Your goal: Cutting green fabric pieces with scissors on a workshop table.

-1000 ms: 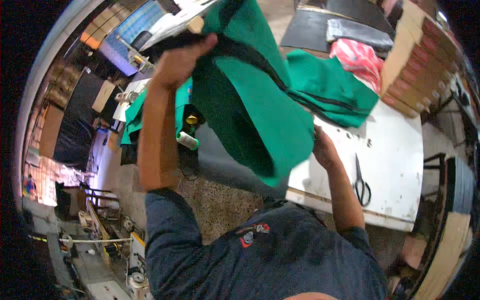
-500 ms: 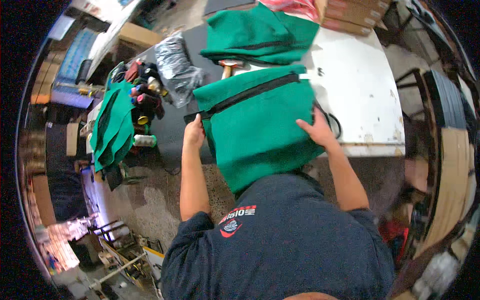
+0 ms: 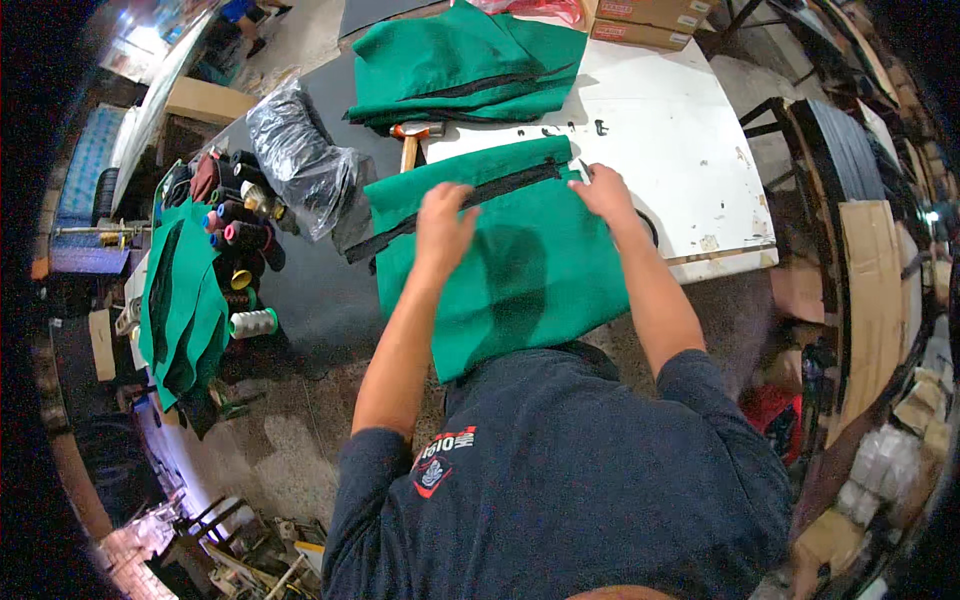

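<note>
A green fabric piece (image 3: 515,280) with a black zipper strip (image 3: 500,180) lies over the table's front edge against my body. My left hand (image 3: 446,220) is over its left half, fingers bent but apart, holding nothing visible. At the upper right corner my right hand (image 3: 600,195) grips the fabric edge beside a small white tab (image 3: 580,166). Black scissor handles (image 3: 648,225) show partly behind my right arm. A wooden-handled hammer (image 3: 409,150) lies beyond the piece, near small black parts (image 3: 601,127) on the white table (image 3: 710,180).
More green fabric (image 3: 460,65) lies at the back. A plastic-wrapped bundle (image 3: 300,150), several thread cones (image 3: 250,322) and hanging green pieces (image 3: 180,310) are left. Cardboard boxes (image 3: 645,25) sit back right; boards (image 3: 865,280) stand right. Another person's legs (image 3: 250,25) show far back left.
The green piece has been lowered from mid-air to the table and flattened. My left hand has let go of its left edge and moved inward; my right hand has moved up to the corner.
</note>
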Demonstrator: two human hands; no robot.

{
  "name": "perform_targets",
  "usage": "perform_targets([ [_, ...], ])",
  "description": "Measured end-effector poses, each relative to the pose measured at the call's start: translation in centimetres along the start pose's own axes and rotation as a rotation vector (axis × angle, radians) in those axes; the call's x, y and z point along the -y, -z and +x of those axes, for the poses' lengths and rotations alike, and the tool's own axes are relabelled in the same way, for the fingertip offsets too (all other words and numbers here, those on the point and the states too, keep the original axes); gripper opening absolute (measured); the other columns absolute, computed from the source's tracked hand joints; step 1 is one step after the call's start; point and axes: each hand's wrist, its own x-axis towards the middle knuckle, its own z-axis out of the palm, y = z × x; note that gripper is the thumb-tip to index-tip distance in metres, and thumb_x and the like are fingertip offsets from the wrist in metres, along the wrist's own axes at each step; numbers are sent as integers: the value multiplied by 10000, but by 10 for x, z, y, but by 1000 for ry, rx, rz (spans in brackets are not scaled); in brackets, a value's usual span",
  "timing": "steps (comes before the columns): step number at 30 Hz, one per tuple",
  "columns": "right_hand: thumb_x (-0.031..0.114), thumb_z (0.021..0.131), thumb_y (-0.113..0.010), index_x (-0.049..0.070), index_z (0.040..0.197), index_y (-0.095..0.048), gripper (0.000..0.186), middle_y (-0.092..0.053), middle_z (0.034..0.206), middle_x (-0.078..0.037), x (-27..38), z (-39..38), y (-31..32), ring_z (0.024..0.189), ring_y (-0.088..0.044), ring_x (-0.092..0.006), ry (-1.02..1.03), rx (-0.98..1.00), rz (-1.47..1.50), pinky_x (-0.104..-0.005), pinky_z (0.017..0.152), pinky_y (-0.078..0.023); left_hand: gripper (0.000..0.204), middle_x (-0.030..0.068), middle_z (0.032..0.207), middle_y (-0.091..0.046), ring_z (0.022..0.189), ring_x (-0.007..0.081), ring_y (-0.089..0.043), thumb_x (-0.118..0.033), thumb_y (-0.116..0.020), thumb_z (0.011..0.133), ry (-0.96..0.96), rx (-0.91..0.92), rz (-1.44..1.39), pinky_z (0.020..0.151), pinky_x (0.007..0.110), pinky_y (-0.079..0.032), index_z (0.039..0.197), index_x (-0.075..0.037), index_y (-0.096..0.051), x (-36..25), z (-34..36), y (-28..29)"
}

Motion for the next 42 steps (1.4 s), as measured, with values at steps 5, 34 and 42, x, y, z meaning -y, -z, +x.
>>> perform_targets([
  [5, 300, 753, -692, -21, 1060, -567, 462, -588, 992, -222, -2, -39, -19, 941, -561, -389, 58, -209, -44, -451, 815, -459, 594, 126, 1275, -473, 1222, 305, -405, -279, -740, 691, -102, 278, 128, 983, 521, -334, 1206, -84, -520, -13, 50, -63],
  [34, 155, 782, -647, 26, 1125, -538, 382, -556, 1105, -203, -18, -55, -7, 1023, -534, -367, 357, 14, 255, -431, 869, -437, 191, 61, 955, -591, 985, 267, -539, -157, -699, 675, -8, 212, 114, 841, 417, -400, 834, -66, -646, 14, 46, -114],
  [42, 152, 806, -632, -17, 1139, -533, 386, -552, 1062, -172, -27, -73, 15, 932, -556, -319, 367, -58, 213, -374, 838, -451, 67, 103, 887, -559, 880, 298, -538, -102, -571, 729, -74, 145, 237, 724, 449, -435, 784, -67, -580, -5, 49, -125],
])
